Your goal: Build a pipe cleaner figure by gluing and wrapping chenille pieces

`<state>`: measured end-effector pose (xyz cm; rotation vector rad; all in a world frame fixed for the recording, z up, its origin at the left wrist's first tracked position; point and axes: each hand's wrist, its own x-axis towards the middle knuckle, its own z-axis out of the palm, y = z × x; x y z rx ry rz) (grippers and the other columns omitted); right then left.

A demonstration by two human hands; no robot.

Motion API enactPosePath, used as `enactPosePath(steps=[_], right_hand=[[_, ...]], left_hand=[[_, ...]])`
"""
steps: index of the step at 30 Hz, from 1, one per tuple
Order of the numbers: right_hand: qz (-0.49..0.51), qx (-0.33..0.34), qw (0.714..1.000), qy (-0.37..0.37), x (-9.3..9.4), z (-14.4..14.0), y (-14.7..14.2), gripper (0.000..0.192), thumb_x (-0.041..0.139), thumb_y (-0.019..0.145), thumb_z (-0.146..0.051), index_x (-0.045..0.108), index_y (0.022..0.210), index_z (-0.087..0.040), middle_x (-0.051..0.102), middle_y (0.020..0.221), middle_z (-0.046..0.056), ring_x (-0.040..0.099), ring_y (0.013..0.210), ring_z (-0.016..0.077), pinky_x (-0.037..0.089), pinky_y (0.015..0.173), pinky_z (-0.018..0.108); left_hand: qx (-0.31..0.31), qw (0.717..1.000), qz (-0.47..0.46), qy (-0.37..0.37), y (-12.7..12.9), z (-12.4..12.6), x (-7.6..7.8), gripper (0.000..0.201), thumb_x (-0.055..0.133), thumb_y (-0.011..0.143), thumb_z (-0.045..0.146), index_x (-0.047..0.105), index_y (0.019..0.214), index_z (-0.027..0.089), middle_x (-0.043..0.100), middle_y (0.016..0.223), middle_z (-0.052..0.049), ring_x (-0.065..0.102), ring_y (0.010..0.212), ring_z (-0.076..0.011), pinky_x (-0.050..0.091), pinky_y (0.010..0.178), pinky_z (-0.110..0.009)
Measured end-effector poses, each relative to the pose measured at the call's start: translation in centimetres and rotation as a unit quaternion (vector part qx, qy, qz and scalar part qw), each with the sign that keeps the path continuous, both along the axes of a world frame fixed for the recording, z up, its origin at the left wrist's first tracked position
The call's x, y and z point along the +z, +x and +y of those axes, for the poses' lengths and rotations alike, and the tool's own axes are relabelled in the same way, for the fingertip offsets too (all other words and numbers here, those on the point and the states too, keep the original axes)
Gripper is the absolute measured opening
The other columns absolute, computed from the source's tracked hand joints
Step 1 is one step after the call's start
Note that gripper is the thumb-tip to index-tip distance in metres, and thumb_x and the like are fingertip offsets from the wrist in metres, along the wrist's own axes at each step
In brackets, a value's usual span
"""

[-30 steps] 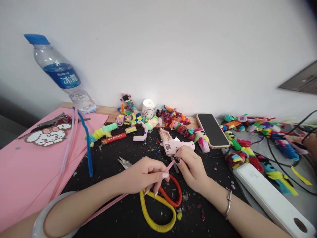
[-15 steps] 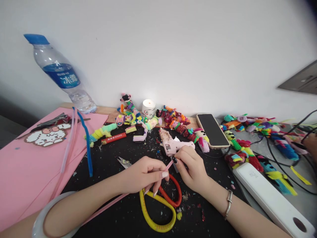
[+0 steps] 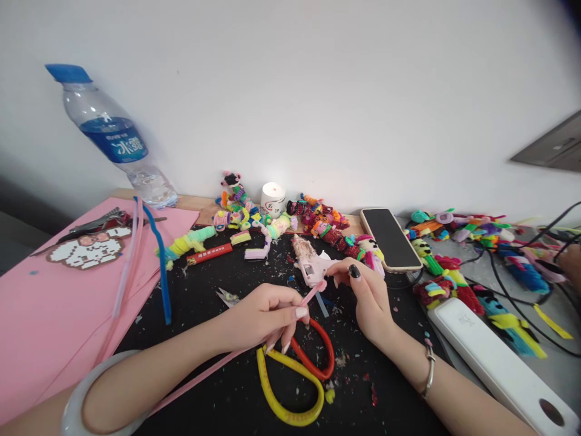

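My left hand (image 3: 267, 318) is closed, pinching a pink pipe cleaner (image 3: 200, 379). One end of it sticks out past my fingertips in a small curl, and the long tail runs back under my left forearm. My right hand (image 3: 363, 297) is just right of that curl, thumb and fingers apart, with nothing visible in it. Its fingertips are close to a pale pink glue gun (image 3: 313, 266) lying on the black mat; whether they touch it I cannot tell. Scissors with a red and a yellow handle loop (image 3: 290, 418) lie partly hidden beneath my left hand.
Pink sheets (image 3: 31, 321) with pipe cleaners and a tool lie left, below a tilted water bottle (image 3: 113, 139). Colourful pipe-cleaner figures (image 3: 336, 236) line the back. A phone (image 3: 391, 239), white device (image 3: 499, 363) and black cables are at right. Another person's hand shows at the right edge.
My right hand has let go of the pink pipe cleaner's tip and moved slightly right, its fingers spreading. The curled end now shows. My left hand stays almost still.
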<state>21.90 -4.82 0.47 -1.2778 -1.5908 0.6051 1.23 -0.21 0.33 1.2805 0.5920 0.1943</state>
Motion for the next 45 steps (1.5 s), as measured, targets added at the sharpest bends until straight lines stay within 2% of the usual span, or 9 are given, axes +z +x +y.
enactPosePath(steps=[9,13,16,20,23,29,33,39,45], right_hand=[[-0.011,-0.025,0.999,-0.041,0.1,0.6,-0.3,0.018,0.056,0.084,-0.026,0.064,0.07,-0.018,0.062,0.068,0.003,0.056,0.066,0.0164,0.044,0.062,0.028],[0.009,-0.042,0.997,-0.058,-0.3,0.6,-0.3,0.018,0.06,0.081,-0.027,0.058,0.067,-0.018,0.057,0.065,0.001,0.051,0.06,0.0141,0.041,0.055,0.026],[0.015,-0.061,0.996,-0.057,-0.4,0.6,-0.2,0.024,0.056,0.084,-0.029,0.049,0.064,-0.019,0.048,0.061,-0.002,0.043,0.055,0.0114,0.034,0.05,0.023],[-0.035,-0.062,0.996,-0.048,-0.1,0.6,-0.1,0.033,0.041,0.092,-0.03,0.04,0.06,-0.019,0.038,0.056,-0.004,0.035,0.052,0.0104,0.028,0.048,0.024],[-0.066,-0.065,0.995,-0.033,-0.1,0.6,0.0,0.039,0.04,0.092,-0.029,0.034,0.054,-0.019,0.033,0.052,-0.005,0.03,0.049,0.0097,0.025,0.047,0.024],[-0.05,-0.041,0.997,-0.03,-0.6,0.7,0.1,0.023,0.048,0.088,-0.025,0.052,0.066,-0.018,0.053,0.063,0.0,0.047,0.059,0.0131,0.037,0.055,0.026],[-0.025,-0.032,0.999,-0.025,-0.7,0.9,0.0,0.017,0.05,0.087,-0.023,0.056,0.071,-0.018,0.058,0.071,0.002,0.053,0.066,0.0153,0.042,0.059,0.027],[0.032,-0.032,0.999,-0.023,-1.0,1.0,-0.1,0.011,0.055,0.084,-0.024,0.057,0.074,-0.019,0.059,0.076,0.003,0.056,0.069,0.0158,0.045,0.06,0.027],[-0.003,-0.037,0.997,-0.064,-0.7,0.8,0.0,0.024,0.047,0.089,-0.031,0.05,0.068,-0.019,0.05,0.064,-0.001,0.045,0.058,0.0127,0.037,0.053,0.024]], left_hand=[[0.035,0.999,-0.016,-0.025,0.1,0.1,-0.2,0.026,0.052,0.085,0.037,0.057,0.077,0.013,0.058,0.046,0.003,0.042,0.03,-0.0037,0.031,0.033,-0.013],[0.044,0.998,-0.034,-0.041,0.1,0.3,-0.4,0.025,0.053,0.084,0.037,0.056,0.077,0.013,0.058,0.046,0.003,0.043,0.03,-0.0041,0.033,0.032,-0.012],[0.045,0.997,-0.044,-0.046,0.0,0.6,-0.5,0.026,0.053,0.084,0.037,0.057,0.078,0.012,0.058,0.046,0.003,0.043,0.03,-0.0042,0.034,0.032,-0.013],[0.048,0.996,-0.052,-0.052,0.0,0.7,-0.5,0.026,0.054,0.084,0.038,0.056,0.077,0.012,0.058,0.046,0.002,0.043,0.029,-0.0041,0.03,0.031,-0.012],[0.048,0.996,-0.051,-0.058,-0.1,0.8,-0.6,0.027,0.055,0.083,0.038,0.056,0.077,0.012,0.058,0.046,0.002,0.043,0.029,-0.004,0.029,0.03,-0.012],[0.031,0.998,-0.039,-0.05,0.0,0.8,-0.7,0.025,0.054,0.084,0.036,0.057,0.079,0.012,0.059,0.047,0.002,0.044,0.03,-0.004,0.031,0.031,-0.012],[0.02,0.998,-0.03,-0.052,0.0,0.8,-0.5,0.025,0.053,0.085,0.036,0.057,0.079,0.012,0.06,0.049,0.002,0.044,0.03,-0.0039,0.033,0.032,-0.012],[0.02,0.999,-0.013,-0.046,0.0,0.8,-0.2,0.027,0.054,0.084,0.038,0.057,0.078,0.013,0.06,0.048,0.002,0.045,0.03,-0.0041,0.032,0.032,-0.012],[0.02,0.997,-0.026,-0.063,0.1,0.9,-0.1,0.028,0.055,0.083,0.04,0.056,0.078,0.013,0.059,0.047,0.002,0.045,0.03,-0.0042,0.032,0.032,-0.012]])
